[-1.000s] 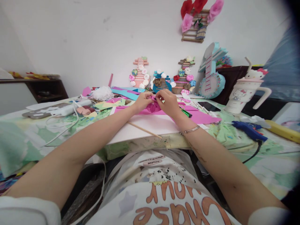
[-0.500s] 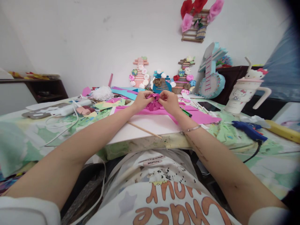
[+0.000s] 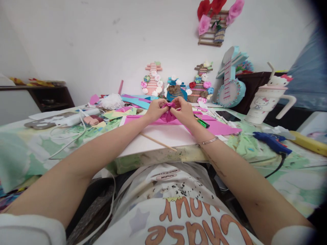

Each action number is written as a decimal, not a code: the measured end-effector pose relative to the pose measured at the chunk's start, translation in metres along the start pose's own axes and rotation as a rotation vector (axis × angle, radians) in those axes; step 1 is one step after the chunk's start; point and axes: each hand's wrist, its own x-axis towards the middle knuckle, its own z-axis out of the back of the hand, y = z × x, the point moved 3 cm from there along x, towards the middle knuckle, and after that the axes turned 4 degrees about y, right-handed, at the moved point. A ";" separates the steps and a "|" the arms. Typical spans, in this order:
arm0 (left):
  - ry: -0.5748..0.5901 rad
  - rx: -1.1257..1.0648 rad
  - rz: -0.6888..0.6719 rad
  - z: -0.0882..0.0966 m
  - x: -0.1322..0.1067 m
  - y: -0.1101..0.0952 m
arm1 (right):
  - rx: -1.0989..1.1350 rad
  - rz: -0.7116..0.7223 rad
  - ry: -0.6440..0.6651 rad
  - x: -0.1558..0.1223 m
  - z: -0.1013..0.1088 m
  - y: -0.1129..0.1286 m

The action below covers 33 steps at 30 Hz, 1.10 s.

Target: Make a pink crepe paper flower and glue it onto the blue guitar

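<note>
A magenta paper flower (image 3: 168,115) is pinched between both hands above the table. My left hand (image 3: 156,111) grips its left side with thumb and fingers closed. On the other side, my right hand (image 3: 183,111) holds the flower's edge between thumb and fingertips. The fingers partly cover the flower's top. Beneath the hands lie pink paper (image 3: 217,126) and a white board (image 3: 163,134). A thin wooden stick (image 3: 158,142) rests across the board's front. Close to my right wrist is a green-and-black cutter-like tool (image 3: 202,121).
On the right are a blue glue gun (image 3: 272,141), a white tumbler (image 3: 265,102) and a phone (image 3: 228,116). White shredded paper (image 3: 111,101) and a power strip (image 3: 79,117) with cables lie left. Decorated paper instruments (image 3: 176,91) stand along the wall.
My right hand's fingers have shifted slightly inward over the flower, and its top edge now looks more spread. The left hand has barely moved.
</note>
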 end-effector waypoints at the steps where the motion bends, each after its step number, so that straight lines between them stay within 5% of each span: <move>1: 0.007 -0.006 0.000 0.000 0.000 0.000 | 0.018 0.011 0.010 0.000 -0.001 0.001; 13: 0.085 -0.120 0.037 -0.004 -0.003 -0.005 | -0.182 0.151 -0.022 0.002 0.002 -0.001; 27: 0.067 -0.109 0.020 -0.003 -0.003 -0.003 | -0.113 0.171 -0.032 -0.002 0.004 0.006; 33: 0.073 -0.105 0.012 -0.003 -0.003 -0.002 | -0.092 0.283 -0.049 -0.002 0.004 0.006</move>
